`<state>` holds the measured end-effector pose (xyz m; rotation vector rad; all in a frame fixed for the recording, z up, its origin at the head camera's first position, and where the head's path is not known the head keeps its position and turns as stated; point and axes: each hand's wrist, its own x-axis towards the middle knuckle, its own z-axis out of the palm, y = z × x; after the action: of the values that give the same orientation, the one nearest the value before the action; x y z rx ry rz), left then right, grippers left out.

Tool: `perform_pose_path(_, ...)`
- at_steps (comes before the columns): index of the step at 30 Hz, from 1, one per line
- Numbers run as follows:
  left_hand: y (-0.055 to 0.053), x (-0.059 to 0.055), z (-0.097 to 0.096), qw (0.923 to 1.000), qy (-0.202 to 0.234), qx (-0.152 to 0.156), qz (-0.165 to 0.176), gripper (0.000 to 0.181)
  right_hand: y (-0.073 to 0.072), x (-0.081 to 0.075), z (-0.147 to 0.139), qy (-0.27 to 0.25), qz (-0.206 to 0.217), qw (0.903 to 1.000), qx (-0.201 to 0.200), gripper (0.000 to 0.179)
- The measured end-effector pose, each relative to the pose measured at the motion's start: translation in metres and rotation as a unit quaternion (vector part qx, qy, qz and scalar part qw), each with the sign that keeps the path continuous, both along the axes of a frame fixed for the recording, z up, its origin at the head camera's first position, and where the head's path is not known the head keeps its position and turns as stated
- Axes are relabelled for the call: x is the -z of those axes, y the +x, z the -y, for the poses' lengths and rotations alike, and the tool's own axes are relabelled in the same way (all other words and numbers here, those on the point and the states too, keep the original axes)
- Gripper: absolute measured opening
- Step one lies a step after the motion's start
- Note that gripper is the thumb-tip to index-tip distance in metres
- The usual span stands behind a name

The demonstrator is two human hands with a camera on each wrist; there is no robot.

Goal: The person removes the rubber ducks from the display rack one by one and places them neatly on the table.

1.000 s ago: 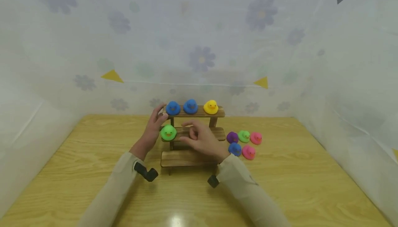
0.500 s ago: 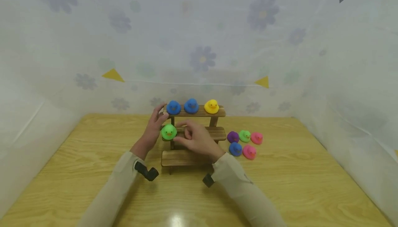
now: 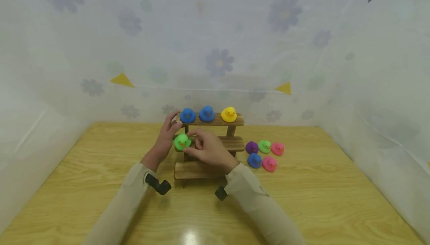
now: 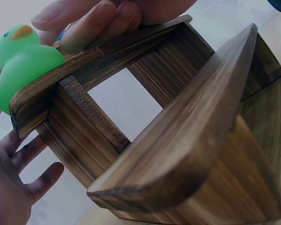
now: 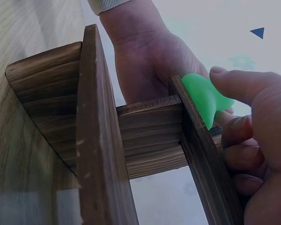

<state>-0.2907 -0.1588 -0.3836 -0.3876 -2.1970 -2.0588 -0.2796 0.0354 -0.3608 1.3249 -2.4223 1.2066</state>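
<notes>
A green rubber duck [image 3: 182, 142] sits at the left end of the middle step of a wooden three-tier stand [image 3: 201, 170]. Around its right side my right hand [image 3: 209, 150] spreads thumb and index finger, with the other fingers curled. In the left wrist view, a small gap shows between the thumb and the green duck's beak [image 4: 22, 32]. My left hand [image 3: 164, 138] lies along the stand's left side, its fingertips by the top step's end. Its fingers [image 4: 46, 180] look extended behind the stand in the left wrist view.
Two blue ducks [image 3: 206, 114] and a yellow duck [image 3: 228, 115] stand on the top step. On the table right of the stand are a purple duck [image 3: 252, 147], another green duck [image 3: 264, 146], a blue duck [image 3: 254, 160] and two pink ducks [image 3: 270, 164]. A patterned curtain [image 3: 218, 43] closes the back.
My right hand has moved left along the middle step, bringing thumb and index finger to the green duck. The left hand and the ducks keep their places.
</notes>
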Motion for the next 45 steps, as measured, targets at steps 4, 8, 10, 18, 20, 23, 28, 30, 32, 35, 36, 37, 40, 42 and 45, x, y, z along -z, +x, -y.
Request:
perform_pose_path(4, -0.0009, -0.0012, 0.0003, 1.0000, 0.002, 0.003, -0.001, 0.056, -0.0002, -0.0014, 0.0006, 0.004, -0.002, 1.0000, 0.003, 0.039)
perform_pose_path(8, -0.0013, -0.0009, 0.0006, 1.0000, 0.003, 0.003, 0.001, 0.056, -0.0011, -0.0013, 0.0012, 0.004, 0.002, 1.0000, 0.000, 0.038)
perform_pose_path(10, -0.0015, -0.0001, 0.0007, 1.0000, 0.004, 0.002, 0.001, 0.056, -0.0016, -0.0009, 0.0019, 0.003, 0.003, 1.0000, -0.002, 0.037)
perform_pose_path(18, -0.0014, 0.0013, 0.0004, 1.0000, 0.002, -0.001, 0.001, 0.057, -0.0019, -0.0005, 0.0065, 0.003, -0.007, 1.0000, 0.005, 0.035)
perform_pose_path(20, -0.0016, 0.0014, 0.0005, 1.0000, 0.003, -0.001, 0.000, 0.057, -0.0013, -0.0007, 0.0071, 0.004, -0.009, 0.9999, 0.009, 0.034)
perform_pose_path(23, -0.0010, 0.0014, 0.0006, 1.0000, 0.004, 0.004, -0.004, 0.056, -0.0005, -0.0006, 0.0077, 0.010, -0.012, 0.9997, 0.016, 0.032)
perform_pose_path(28, -0.0001, 0.0015, 0.0009, 0.9999, 0.003, 0.007, -0.008, 0.056, 0.0010, -0.0012, 0.0084, 0.020, -0.015, 0.9994, 0.025, 0.032)
perform_pose_path(30, -0.0002, 0.0014, 0.0006, 0.9999, 0.003, 0.007, -0.009, 0.056, 0.0013, -0.0015, 0.0083, 0.019, -0.017, 0.9993, 0.027, 0.032)
perform_pose_path(32, 0.0000, 0.0006, 0.0002, 0.9999, 0.003, 0.006, -0.009, 0.056, 0.0014, -0.0023, 0.0082, 0.017, -0.015, 0.9993, 0.030, 0.031)
perform_pose_path(35, 0.0001, 0.0002, 0.0003, 0.9999, 0.003, 0.008, -0.009, 0.056, 0.0012, -0.0027, 0.0077, 0.013, -0.012, 0.9994, 0.030, 0.031)
perform_pose_path(36, 0.0002, 0.0001, 0.0003, 0.9999, 0.002, 0.008, -0.007, 0.056, 0.0009, -0.0024, 0.0075, 0.010, -0.009, 0.9995, 0.029, 0.030)
perform_pose_path(37, 0.0002, 0.0002, 0.0002, 0.9999, 0.003, 0.008, -0.007, 0.056, 0.0005, -0.0019, 0.0073, 0.008, -0.008, 0.9996, 0.026, 0.030)
perform_pose_path(40, 0.0003, 0.0004, 0.0002, 0.9999, 0.001, 0.008, -0.006, 0.056, 0.0002, -0.0005, 0.0059, -0.005, 0.002, 0.9999, 0.015, 0.030)
perform_pose_path(42, 0.0003, 0.0005, 0.0002, 1.0000, -0.001, 0.006, -0.004, 0.056, 0.0001, 0.0007, 0.0046, -0.014, 0.011, 0.9998, 0.007, 0.030)
perform_pose_path(45, 0.0001, 0.0003, 0.0001, 1.0000, -0.005, 0.003, -0.003, 0.056, 0.0005, 0.0018, 0.0020, -0.027, 0.024, 0.9993, 0.001, 0.031)
